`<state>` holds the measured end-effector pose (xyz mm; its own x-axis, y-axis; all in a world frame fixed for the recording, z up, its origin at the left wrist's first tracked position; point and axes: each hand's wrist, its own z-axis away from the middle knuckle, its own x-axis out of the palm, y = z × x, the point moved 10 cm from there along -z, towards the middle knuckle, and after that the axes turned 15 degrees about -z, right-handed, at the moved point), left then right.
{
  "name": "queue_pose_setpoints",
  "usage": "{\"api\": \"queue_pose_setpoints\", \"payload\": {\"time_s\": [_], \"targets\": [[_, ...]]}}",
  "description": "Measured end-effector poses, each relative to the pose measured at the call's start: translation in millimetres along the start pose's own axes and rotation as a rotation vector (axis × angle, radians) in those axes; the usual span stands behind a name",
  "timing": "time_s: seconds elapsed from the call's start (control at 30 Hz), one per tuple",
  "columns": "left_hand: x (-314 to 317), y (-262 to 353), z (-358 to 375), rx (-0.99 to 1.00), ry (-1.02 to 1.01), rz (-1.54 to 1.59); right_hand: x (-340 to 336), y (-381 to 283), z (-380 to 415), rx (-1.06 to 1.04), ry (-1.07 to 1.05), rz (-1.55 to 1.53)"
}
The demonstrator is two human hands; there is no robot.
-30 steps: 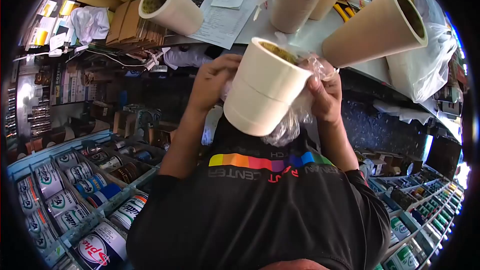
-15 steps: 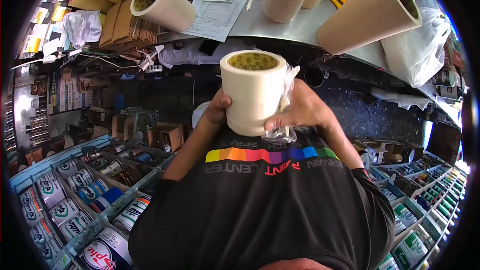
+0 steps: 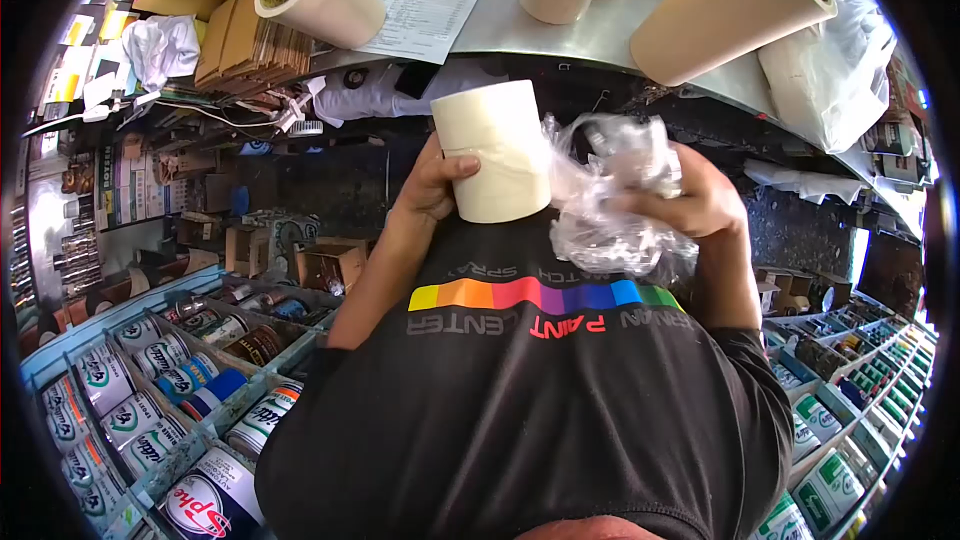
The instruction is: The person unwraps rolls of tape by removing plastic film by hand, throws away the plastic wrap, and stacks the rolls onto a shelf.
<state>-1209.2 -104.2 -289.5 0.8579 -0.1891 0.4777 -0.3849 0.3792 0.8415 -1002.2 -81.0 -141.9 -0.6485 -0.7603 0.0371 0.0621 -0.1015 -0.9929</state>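
A short stack of cream tape rolls (image 3: 500,175) is in front of my chest, tilted so that its top opening no longer shows. My left hand (image 3: 432,180) holds it from the left side, thumb across its face. Crumpled clear plastic wrap (image 3: 620,230) hangs to the right of the rolls, bunched in my right hand (image 3: 690,195), whose fingers are partly hidden by the plastic and blurred. Between the rolls and my right hand the plastic spans the gap, close beside the rolls' right edge.
Taller cream roll stacks (image 3: 735,10) and another roll stack (image 3: 320,0) stand on the metal counter (image 3: 590,45), with papers (image 3: 425,25) and a white plastic bag (image 3: 830,80). Cardboard pieces (image 3: 245,50) lie at left. Shelved paint cans (image 3: 210,500) flank me on both sides.
The plastic has come away from the rolls' side and moved right with my right hand. The rolls have risen slightly and tilted, hiding their top opening.
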Motion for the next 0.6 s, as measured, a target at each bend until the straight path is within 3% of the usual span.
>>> {"api": "queue_pose_setpoints", "payload": {"time_s": [0.03, 0.07, 0.1, 0.17, 0.3, 0.37, 0.5, 0.6], "targets": [[1, 3, 0, 0.040, 0.012, -0.024, -12, 6, 11, 0.057, 0.117, -0.171], [4, 6, 0, 0.083, 0.024, -0.048, -17, 17, 15, 0.131, 0.091, -0.361], [5, 10, 1, 0.125, 0.039, -0.070, -22, 29, 17, 0.040, 0.051, -0.498], [21, 38, 0, 0.174, -0.013, -0.187, -28, 23, 20, 0.094, 0.396, -0.493], [27, 73, -3, 0.182, -0.050, -0.414, -34, -4, -14, 0.003, 0.280, 0.573], [26, 80, -6, 0.155, -0.083, -0.515, -49, -5, -16, -0.076, 0.330, 0.801], [36, 88, -17, 0.164, -0.145, -0.713, -70, -48, -7, -0.273, 0.536, 0.659], [43, 98, -20, 0.206, -0.108, -0.644, -85, -27, -16, -0.247, 0.403, 0.410]]}}
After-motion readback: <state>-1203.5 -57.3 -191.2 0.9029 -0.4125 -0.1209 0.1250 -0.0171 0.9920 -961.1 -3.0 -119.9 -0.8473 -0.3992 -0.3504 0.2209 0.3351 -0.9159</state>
